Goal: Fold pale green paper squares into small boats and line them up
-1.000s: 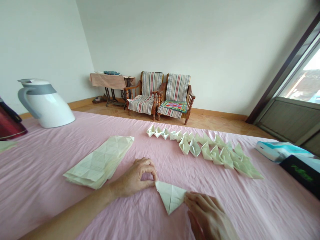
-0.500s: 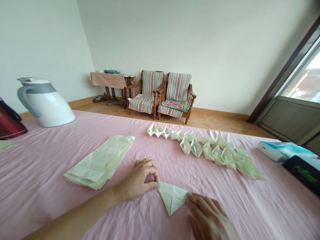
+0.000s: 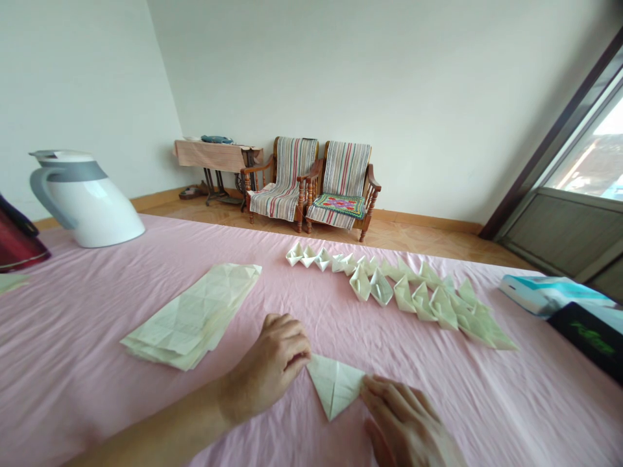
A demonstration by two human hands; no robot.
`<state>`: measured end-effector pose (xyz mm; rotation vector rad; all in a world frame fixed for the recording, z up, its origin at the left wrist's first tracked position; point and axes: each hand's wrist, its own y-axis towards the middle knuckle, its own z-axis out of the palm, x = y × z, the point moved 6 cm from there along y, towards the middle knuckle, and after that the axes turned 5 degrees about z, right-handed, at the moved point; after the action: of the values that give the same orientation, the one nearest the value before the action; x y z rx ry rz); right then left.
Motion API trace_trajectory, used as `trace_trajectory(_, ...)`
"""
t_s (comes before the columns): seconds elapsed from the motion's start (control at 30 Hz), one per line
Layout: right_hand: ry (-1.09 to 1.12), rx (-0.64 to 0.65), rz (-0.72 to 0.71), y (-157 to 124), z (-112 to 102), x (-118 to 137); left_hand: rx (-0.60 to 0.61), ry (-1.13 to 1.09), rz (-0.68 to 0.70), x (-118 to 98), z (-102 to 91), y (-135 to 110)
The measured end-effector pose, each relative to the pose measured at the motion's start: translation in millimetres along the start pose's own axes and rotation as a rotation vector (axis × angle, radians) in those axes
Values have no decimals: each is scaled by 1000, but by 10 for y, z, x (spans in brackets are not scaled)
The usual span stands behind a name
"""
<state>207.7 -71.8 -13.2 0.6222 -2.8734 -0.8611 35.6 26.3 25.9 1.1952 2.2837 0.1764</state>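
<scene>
A pale green paper folded into a triangle [image 3: 335,386] lies on the pink cloth, one point towards me and a crease down its middle. At its left corner my left hand [image 3: 272,363] is closed, with thumb and curled fingers pinched together at the paper's edge. My right hand [image 3: 406,415] rests with fingers stretched out over the right corner, pressing it down; its thumb lies lower on the cloth. To the left is a stack of creased paper sheets [image 3: 195,314]. Beyond the hands, folded paper boats [image 3: 421,298] stand in rows.
At the left stand a white jug [image 3: 100,201] with a grey handle and a red kettle-like vessel [image 3: 17,240]. A blue-and-white packet [image 3: 545,292] and a black box [image 3: 588,337] lie at the right. Two wooden chairs [image 3: 338,185] are beyond the far edge.
My left hand has rolled over slightly and its fingers have curled closer to the thumb at the left corner. The folded paper and my right hand stay nearly in place.
</scene>
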Motion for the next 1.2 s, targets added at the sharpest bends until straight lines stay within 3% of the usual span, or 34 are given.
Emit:
trace_trajectory(0.23, -45, -55, -13, 10, -4, 63, 91, 33, 216, -188, -11, -129)
trace_trajectory(0.43, -90, -88, -132, -24, -36, 161, 175, 14, 247, -315, -19, -168)
trace_trajectory(0.63, -218, -40, -148, -27, -25, 137, 73, -35, 191, -173, -11, -129)
trace_trajectory(0.8, -185, -100, 13, 63, -73, 60, 7, -152, 57, 46, 41, -50)
trace_trajectory(0.93, 34, -124, 159, 167, -150, -14, 15, -193, -115, 159, 53, -3)
trace_trajectory(1.03, 210, -59, 290, 207, -126, -97, 30, -172, -167, 180, 41, 3)
trace_trajectory(1.2, 323, 94, 415, 191, 21, -176, 67, -157, -170, 186, 55, -2)
